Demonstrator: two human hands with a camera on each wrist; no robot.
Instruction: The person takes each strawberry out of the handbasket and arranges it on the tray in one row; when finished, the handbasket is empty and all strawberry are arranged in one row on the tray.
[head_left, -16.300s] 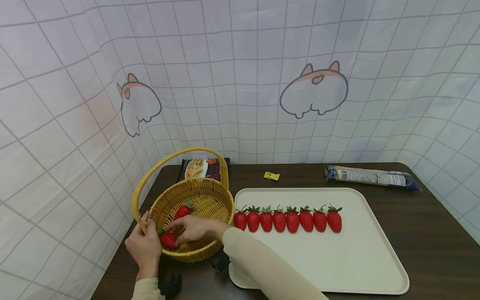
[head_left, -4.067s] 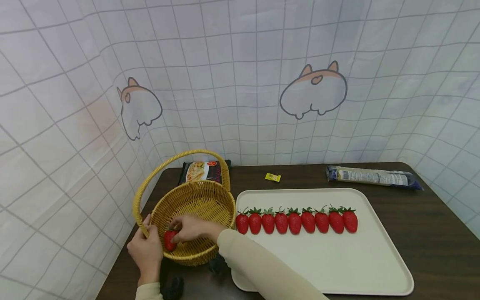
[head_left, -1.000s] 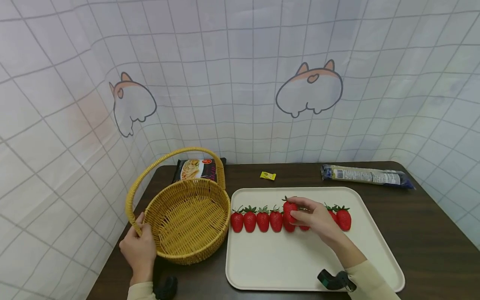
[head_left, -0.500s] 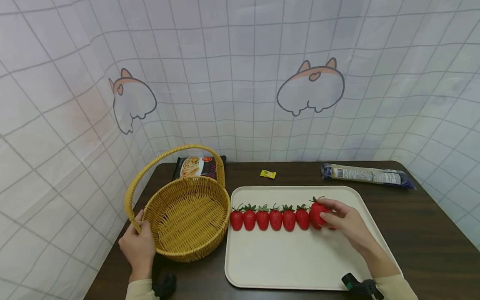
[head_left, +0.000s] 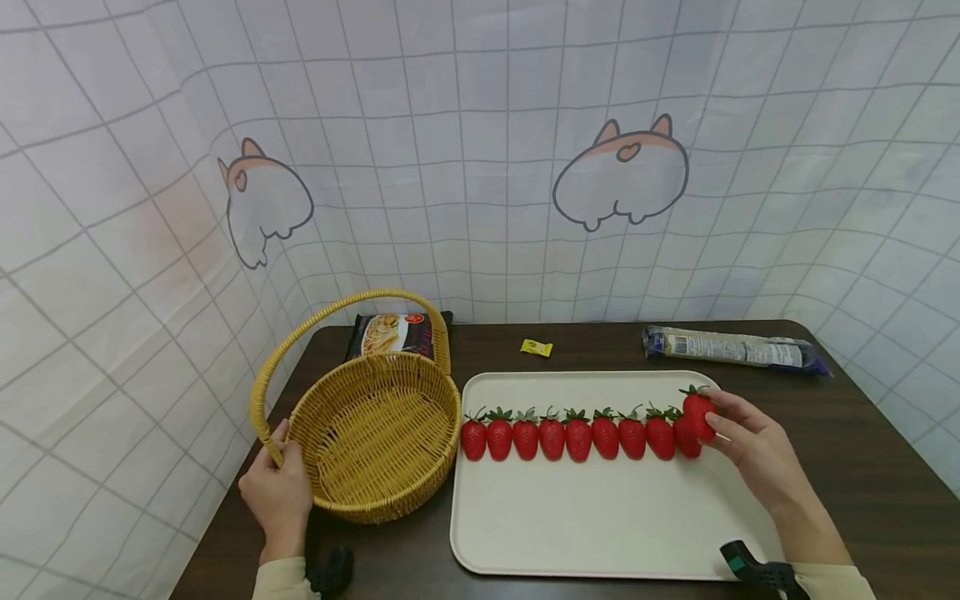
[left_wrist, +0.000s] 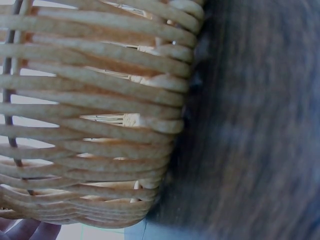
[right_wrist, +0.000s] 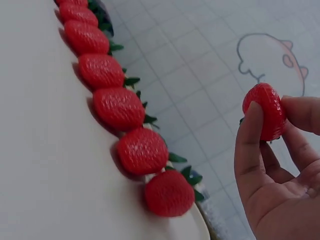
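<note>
My right hand (head_left: 757, 442) pinches a red strawberry (head_left: 698, 414) between thumb and fingers, above the right end of a row of strawberries. In the right wrist view this held strawberry (right_wrist: 265, 111) is lifted off the white tray (head_left: 600, 517). The row of several strawberries (head_left: 577, 437) lies side by side on the tray, green leaves pointing away from me. My left hand (head_left: 277, 492) grips the yellow wicker basket (head_left: 375, 500) at its left side, by the foot of the handle. Nothing lies inside the basket. Its woven wall (left_wrist: 95, 115) fills much of the left wrist view.
Behind the basket lies a dark food packet (head_left: 393, 335) with a noodle picture. A small yellow wrapped candy (head_left: 536, 348) sits behind the tray, and a long clear packet (head_left: 735, 348) lies at the back right. A white gridded curtain (head_left: 465, 167) surrounds the dark wooden table (head_left: 862, 467).
The last strawberry left the basket in my right hand and travelled rightward over the row to its right end. The row has grown since the oldest frame. My left hand stays on the basket.
</note>
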